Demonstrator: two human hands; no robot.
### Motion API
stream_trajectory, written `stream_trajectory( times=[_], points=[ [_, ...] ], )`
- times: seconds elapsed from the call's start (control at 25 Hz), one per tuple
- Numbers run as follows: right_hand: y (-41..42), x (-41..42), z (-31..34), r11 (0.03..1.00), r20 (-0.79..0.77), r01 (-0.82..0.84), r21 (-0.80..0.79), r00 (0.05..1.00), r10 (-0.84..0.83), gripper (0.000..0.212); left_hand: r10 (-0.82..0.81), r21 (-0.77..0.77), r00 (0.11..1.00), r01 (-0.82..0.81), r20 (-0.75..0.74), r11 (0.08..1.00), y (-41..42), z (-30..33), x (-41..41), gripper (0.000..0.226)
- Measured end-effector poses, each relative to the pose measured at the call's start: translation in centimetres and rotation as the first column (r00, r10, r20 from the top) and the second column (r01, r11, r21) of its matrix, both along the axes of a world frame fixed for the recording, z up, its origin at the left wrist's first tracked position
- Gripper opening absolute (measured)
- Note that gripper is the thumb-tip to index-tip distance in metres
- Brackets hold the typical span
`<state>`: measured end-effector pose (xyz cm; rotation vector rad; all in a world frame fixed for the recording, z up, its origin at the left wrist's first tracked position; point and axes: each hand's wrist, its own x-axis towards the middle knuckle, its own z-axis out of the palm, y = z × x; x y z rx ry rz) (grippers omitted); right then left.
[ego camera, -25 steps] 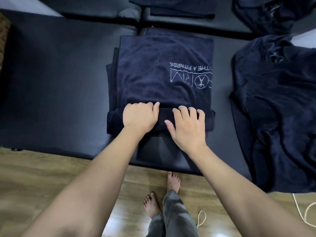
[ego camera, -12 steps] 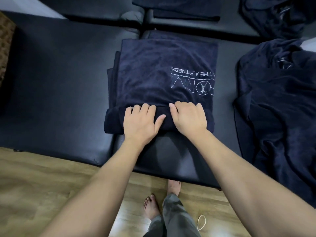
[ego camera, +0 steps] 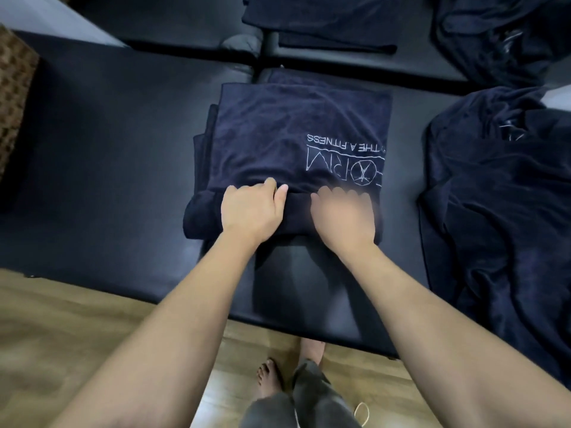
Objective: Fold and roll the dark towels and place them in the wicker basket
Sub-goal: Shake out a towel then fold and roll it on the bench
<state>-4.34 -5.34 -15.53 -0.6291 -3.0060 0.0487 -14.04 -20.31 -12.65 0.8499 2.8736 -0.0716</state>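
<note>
A folded dark navy towel (ego camera: 296, 131) with white lettering lies on the black padded surface (ego camera: 108, 156). Its near end is rolled into a thick roll (ego camera: 200, 217). My left hand (ego camera: 250, 208) sits on the roll with its fingers curled over the far side, gripping it. My right hand (ego camera: 343, 214), blurred by motion, lies on the roll beside it, fingers over the top. The corner of a wicker basket (ego camera: 15, 88) shows at the far left edge.
A heap of unfolded dark towels (ego camera: 500, 217) lies at the right. More folded towels (ego camera: 324, 23) and a crumpled one (ego camera: 494, 32) sit on the pads behind. Wooden floor (ego camera: 61, 329) and my bare feet are below the pad's front edge.
The roll has advanced away from me and grown thicker. Both hands moved forward with it; the right hand is in motion now.
</note>
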Motion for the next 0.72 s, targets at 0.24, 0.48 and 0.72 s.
stream_trajectory(
  times=[0.24, 0.48, 0.72],
  points=[
    [1.7, -1.8, 2.0, 0.933, 0.242, 0.04, -0.358, 0.969, 0.051, 0.048, -0.043, 0.161, 0.965, 0.087, -0.26, 0.983, -3.7, -3.0, 4.7, 0.052],
    [-2.3, 0.4, 1.7, 0.999, 0.039, 0.053, -0.012, 0.998, -0.053, 0.045, -0.123, 0.009, 0.971, 0.128, -0.207, 0.992, 0.6, -0.8, -2.5, 0.051],
    [0.0, -4.0, 1.4, 0.996, 0.089, 0.082, 0.027, 0.993, -0.084, 0.048, -0.01, -0.078, 1.0, 0.012, 0.019, 0.997, 3.2, 0.4, -4.9, 0.057]
  ],
)
